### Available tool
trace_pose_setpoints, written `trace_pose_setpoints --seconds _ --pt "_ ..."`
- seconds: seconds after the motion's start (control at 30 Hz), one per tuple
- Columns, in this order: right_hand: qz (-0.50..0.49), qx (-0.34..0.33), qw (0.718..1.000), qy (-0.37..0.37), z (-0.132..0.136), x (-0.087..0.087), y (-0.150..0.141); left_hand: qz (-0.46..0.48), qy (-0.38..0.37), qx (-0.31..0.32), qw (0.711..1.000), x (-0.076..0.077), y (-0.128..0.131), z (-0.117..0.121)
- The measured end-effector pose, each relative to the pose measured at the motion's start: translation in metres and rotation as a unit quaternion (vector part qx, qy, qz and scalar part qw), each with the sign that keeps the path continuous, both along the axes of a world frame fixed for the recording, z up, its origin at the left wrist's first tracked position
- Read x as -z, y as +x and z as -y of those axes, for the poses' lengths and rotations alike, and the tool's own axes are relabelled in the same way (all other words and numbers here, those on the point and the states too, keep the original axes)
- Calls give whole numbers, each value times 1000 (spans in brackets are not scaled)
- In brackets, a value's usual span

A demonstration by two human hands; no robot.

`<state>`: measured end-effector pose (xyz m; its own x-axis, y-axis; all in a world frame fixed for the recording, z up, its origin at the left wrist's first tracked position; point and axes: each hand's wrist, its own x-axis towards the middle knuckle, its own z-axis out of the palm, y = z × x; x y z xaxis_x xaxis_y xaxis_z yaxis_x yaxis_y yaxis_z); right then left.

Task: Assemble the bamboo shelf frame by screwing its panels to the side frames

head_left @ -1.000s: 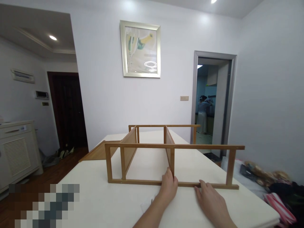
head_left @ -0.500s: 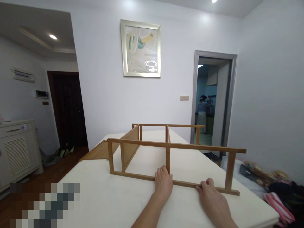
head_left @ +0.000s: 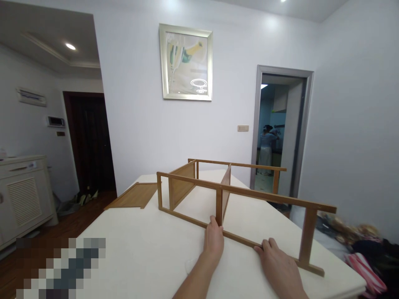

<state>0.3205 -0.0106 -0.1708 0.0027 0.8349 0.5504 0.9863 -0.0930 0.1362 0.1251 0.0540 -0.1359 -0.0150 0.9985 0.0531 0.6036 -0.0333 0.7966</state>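
A brown wooden shelf frame (head_left: 193,182) lies on its side on the white table (head_left: 134,245), with two boards fixed across between its long side frames. My left hand (head_left: 214,241) is closed around the near lower rail, by the foot of the middle upright. Farther right along that same rail, my right hand (head_left: 274,257) grips with thumb and fingers. Some of its fingers are hidden behind the rail. A loose wooden board (head_left: 134,196) lies flat at the table's left side, beside the frame's left end.
A cabinet (head_left: 23,195) stands at far left. Clothes and a striped cloth (head_left: 364,270) are piled beyond the table's right edge. Through the doorway (head_left: 259,124) a person (head_left: 266,145) stands in another room. A framed picture (head_left: 187,62) hangs on the wall.
The shelf frame has turned on the table: its left end has shifted right and away, its right end nearer to me. A gap now shows beside the loose board. Both hands keep hold.
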Motion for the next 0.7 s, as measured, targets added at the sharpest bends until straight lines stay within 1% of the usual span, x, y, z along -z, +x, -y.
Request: trace_pose_setpoints --seconds 0.13,0.27,0.4,0.47,0.53,0.6,0.63,0.7 --pt "-3 -1 999 -38 -6 -4 -13 11 27 8 1000 8 0 -3" --pt "-21 -19 997 -76 -16 -14 -34 29 61 28 997 17 -1 -4" --pt "-47 -32 992 -112 -29 -27 -58 21 76 52 995 17 4 1" --pt "-57 -37 991 -118 -33 -29 -66 17 95 65 993 14 7 6" --pt "-52 -44 992 -107 -30 -25 -69 6 120 77 990 11 10 12" --pt "-36 -51 996 -70 -18 -13 -65 -23 137 85 987 7 12 18" --pt "-29 -52 998 -37 -10 -5 -60 -46 140 88 985 5 12 21" --pt "-20 -90 995 36 10 10 -45 -92 145 99 980 0 10 26"
